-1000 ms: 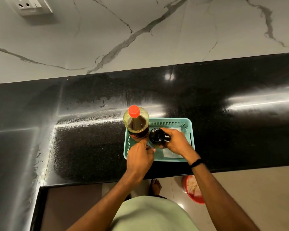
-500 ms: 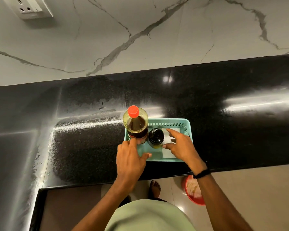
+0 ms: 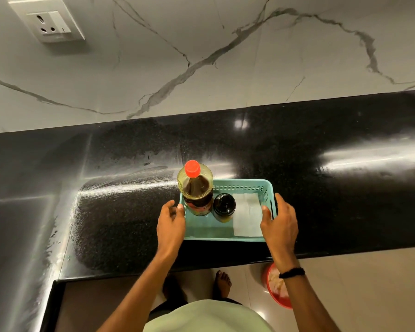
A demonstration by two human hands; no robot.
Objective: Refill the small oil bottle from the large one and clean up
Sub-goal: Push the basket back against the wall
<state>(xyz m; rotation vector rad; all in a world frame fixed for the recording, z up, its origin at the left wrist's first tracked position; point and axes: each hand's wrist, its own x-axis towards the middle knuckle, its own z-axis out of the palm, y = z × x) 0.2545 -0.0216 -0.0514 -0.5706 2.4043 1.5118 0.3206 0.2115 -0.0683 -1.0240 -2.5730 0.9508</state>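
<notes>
A teal plastic basket (image 3: 242, 182) sits on the black countertop (image 3: 333, 200) near its front edge. Inside it, at the left, stands the large oil bottle (image 3: 198, 195) with a red cap, and the small dark bottle (image 3: 224, 205) with a black cap stands right beside it. A folded white paper towel (image 3: 247, 216) lies flat in the basket's right half. My left hand (image 3: 170, 224) is at the left wall, thumb on the rim and fingers outside. My right hand (image 3: 279, 224) grips the right wall, thumb inside and fingers outside.
A marble-patterned wall with a socket plate (image 3: 49, 25) rises behind the counter. The counter turns a corner at the left, with wet streaks (image 3: 120, 185) left of the basket. On the floor below stand a red bucket (image 3: 277, 291) and my bare foot (image 3: 222, 283).
My right hand let go of the small bottle, which now stands in the basket. Both hands then spread apart from above the basket to its left and right walls.
</notes>
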